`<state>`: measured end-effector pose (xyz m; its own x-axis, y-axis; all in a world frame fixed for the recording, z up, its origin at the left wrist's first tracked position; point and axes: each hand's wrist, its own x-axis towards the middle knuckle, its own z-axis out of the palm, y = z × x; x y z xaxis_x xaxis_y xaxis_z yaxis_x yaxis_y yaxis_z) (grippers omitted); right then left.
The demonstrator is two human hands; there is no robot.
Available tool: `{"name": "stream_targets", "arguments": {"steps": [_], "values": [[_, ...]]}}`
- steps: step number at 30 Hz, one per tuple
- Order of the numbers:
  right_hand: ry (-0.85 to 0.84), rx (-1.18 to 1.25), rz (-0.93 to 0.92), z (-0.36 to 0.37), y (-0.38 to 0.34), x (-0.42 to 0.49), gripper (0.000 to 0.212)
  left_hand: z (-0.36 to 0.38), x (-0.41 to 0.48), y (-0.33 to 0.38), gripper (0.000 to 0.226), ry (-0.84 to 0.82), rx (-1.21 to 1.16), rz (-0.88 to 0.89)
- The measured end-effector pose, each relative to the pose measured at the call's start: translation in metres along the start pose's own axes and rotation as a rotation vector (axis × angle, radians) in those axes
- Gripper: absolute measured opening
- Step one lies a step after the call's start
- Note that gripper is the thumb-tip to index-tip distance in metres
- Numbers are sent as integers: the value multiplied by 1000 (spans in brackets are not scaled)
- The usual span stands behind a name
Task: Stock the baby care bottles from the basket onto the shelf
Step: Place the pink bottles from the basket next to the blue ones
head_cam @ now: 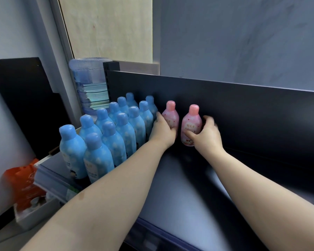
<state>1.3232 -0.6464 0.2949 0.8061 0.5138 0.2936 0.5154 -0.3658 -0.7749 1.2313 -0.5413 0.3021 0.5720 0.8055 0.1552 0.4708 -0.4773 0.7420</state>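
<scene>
So, both hands were reaching to the back of the dark shelf (179,187), each with a pink bottle. The left hand (162,130) had its fingers curled round the lower body of the left pink bottle (170,115). The right hand (207,136) gripped the right pink bottle (191,124), thumb across the front and fingers round the far side. Both bottles stood upright, long axis vertical, pink caps pointing straight up, close to the shelf's back panel (243,109) with a narrow gap between them. Couldn't tell if their bases were actually down on the shelf, since the hands hid that. The left one sat just beside the blue bottles (116,134), which stood upright in two rows running front to back, caps up too. Behind those was a big water jug (91,82), and an orange bag (24,182) sat low on the left.
</scene>
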Motion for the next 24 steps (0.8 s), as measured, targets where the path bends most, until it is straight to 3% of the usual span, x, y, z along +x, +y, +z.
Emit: {"name": "stream_targets", "arguments": {"steps": [4, 9, 11, 16, 20, 24], "values": [[117, -111, -123, -5, -15, -23, 82, -11, -26, 8, 79, -2, -55, 58], [46, -158, -235, -15, -49, -66, 58, -39, -82, -5, 55, -32, -154, 185], [27, -161, -261, -13, -61, -93, 47, -53, -110, -18, 56, -53, -185, 224], [-10, -63, -237, 2, -87, -167, 30, -94, -178, -64, 60, -134, -300, 275], [-20, 32, -231, 25, -107, -223, 19, -130, -230, -114, 48, -86, -344, 301], [-99, 37, -237, 58, -118, -276, 22, -158, -264, -184, 42, -24, -324, 218]]}}
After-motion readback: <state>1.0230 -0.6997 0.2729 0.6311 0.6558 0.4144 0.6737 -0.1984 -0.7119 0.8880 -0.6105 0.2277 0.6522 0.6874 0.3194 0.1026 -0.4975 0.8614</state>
